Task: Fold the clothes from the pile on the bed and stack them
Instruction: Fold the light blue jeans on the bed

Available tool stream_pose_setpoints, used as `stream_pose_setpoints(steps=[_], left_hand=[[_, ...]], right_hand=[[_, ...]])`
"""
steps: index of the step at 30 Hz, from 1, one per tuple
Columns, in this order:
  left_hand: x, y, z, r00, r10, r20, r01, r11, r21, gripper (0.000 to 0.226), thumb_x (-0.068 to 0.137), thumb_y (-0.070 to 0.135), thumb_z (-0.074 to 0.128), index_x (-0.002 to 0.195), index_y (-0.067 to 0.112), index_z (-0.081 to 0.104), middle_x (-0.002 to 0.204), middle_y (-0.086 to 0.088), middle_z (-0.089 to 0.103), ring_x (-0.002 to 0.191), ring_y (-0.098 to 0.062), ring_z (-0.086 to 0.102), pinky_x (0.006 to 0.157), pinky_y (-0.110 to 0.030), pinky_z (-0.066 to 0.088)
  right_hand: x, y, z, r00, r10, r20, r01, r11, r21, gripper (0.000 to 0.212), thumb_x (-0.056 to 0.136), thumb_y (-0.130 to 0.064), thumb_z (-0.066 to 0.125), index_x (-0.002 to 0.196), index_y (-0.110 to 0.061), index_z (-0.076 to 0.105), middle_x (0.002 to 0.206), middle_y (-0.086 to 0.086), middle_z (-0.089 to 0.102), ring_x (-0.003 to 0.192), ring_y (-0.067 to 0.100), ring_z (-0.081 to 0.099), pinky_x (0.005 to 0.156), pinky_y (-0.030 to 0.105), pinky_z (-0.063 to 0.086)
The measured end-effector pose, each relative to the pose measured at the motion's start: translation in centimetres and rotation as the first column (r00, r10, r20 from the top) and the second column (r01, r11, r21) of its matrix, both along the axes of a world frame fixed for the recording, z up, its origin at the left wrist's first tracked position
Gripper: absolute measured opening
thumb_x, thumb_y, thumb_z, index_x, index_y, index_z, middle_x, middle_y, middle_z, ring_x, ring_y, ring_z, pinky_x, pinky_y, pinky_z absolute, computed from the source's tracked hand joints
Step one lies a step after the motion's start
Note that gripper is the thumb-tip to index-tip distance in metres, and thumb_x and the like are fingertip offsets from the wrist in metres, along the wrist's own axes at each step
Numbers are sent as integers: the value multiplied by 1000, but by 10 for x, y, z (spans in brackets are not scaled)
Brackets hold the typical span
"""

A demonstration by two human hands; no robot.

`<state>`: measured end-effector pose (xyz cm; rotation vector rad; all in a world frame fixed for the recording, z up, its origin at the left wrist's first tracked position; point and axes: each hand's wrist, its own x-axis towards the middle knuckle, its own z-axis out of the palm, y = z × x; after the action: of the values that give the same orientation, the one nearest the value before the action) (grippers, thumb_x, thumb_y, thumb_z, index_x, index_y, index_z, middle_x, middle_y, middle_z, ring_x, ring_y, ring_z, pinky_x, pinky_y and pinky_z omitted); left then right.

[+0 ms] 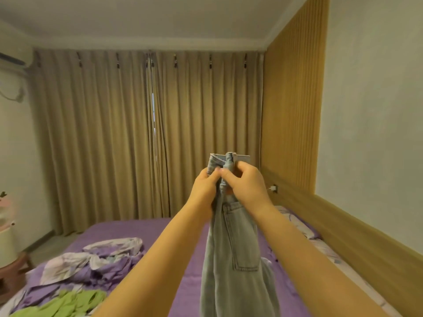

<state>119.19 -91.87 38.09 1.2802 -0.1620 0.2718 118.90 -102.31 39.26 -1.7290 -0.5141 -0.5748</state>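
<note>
A pair of light blue jeans [235, 255] hangs in the air in front of me, folded lengthwise with a back pocket facing me. My left hand [204, 186] and my right hand [246, 183] both grip the waistband side by side, arms stretched out at chest height. The legs drop below the bottom edge of the view. Under them lies the purple bed [142, 229]. A crumpled pile of clothes [91, 264], purple and white, lies on the bed's left part, with a light green garment [68, 303] at its near end.
Closed tan curtains [137, 138] cover the far wall. A wooden headboard panel [357, 236] runs along the right, with a patterned pillow [297, 225] below it. At the left edge stand a small round wooden stool [13, 268] and a white air conditioner [13, 58].
</note>
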Motion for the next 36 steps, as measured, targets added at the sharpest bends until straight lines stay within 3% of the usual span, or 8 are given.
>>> stream_pose_setpoints(steps=[7, 12, 14, 17, 21, 27, 30, 36], left_hand=[[-9, 10, -29, 989, -146, 25, 145, 989, 38, 42, 83, 49, 60, 100, 13, 72, 101, -14, 72, 93, -25, 70, 74, -34, 58], [-8, 22, -55, 995, -93, 46, 90, 994, 53, 26, 90, 29, 60, 101, 7, 69, 101, -19, 71, 92, -30, 69, 77, -39, 58], [-10, 29, -57, 993, -110, 42, 109, 994, 27, 26, 87, 29, 63, 100, 8, 69, 101, -17, 71, 92, -29, 70, 71, -35, 58], [-11, 39, -56, 990, -130, 52, 130, 991, 11, 26, 80, 31, 68, 97, 11, 72, 103, -15, 71, 93, -27, 70, 70, -34, 57], [-14, 54, -52, 973, -214, 92, 212, 977, 28, 24, 79, 19, 70, 103, 15, 72, 110, -14, 69, 98, -28, 68, 76, -35, 57], [-24, 87, -39, 997, -75, 35, 57, 930, 363, 55, 80, -10, 62, 127, 17, 53, 118, -9, 65, 99, -19, 67, 77, -31, 56], [-35, 96, -27, 987, 95, 126, -154, 744, 650, 90, 80, 13, 74, 149, 34, 19, 141, 5, 41, 122, -8, 49, 96, -26, 45], [-40, 74, -5, 900, 48, 433, -430, -68, 901, 112, 59, 89, 43, 150, 34, 9, 142, 8, 45, 136, -12, 32, 118, -46, 4]], right_hand=[[2, -6, -26, 997, 51, 50, -42, 985, -170, 28, 97, -18, 48, 119, -11, 64, 110, 5, 68, 105, 16, 61, 97, 32, 46], [25, -30, -62, 857, -271, 438, 440, 827, -349, 60, 83, -37, 68, 138, -22, 47, 139, 5, 45, 129, 24, 36, 107, 36, 30], [33, -45, -77, 927, -281, 250, 339, 911, -234, 90, 75, -51, 70, 148, -23, 24, 153, 4, 23, 142, 19, 18, 114, 35, 18], [36, -55, -96, 969, 194, -154, -167, 971, 171, 114, 62, -48, 77, 150, -28, 8, 149, 1, 37, 137, 14, 35, 111, 38, 31], [36, -51, -114, 855, 443, -269, -370, 886, 281, 75, 58, -45, 80, 125, -20, 55, 113, 0, 69, 109, 19, 63, 94, 36, 50], [35, -34, -106, 895, 403, -189, -349, 899, 263, 41, 67, -28, 80, 104, -17, 67, 97, -4, 74, 90, 12, 70, 69, 17, 54], [34, -18, -111, 898, 401, -182, -355, 903, 241, 39, 64, -32, 79, 98, -16, 70, 93, -3, 74, 90, 16, 70, 71, 22, 56], [26, 13, -116, 890, 410, -198, -405, 912, 66, 22, 68, -36, 83, 84, -29, 70, 83, -14, 73, 74, -1, 67, 61, 15, 51]])
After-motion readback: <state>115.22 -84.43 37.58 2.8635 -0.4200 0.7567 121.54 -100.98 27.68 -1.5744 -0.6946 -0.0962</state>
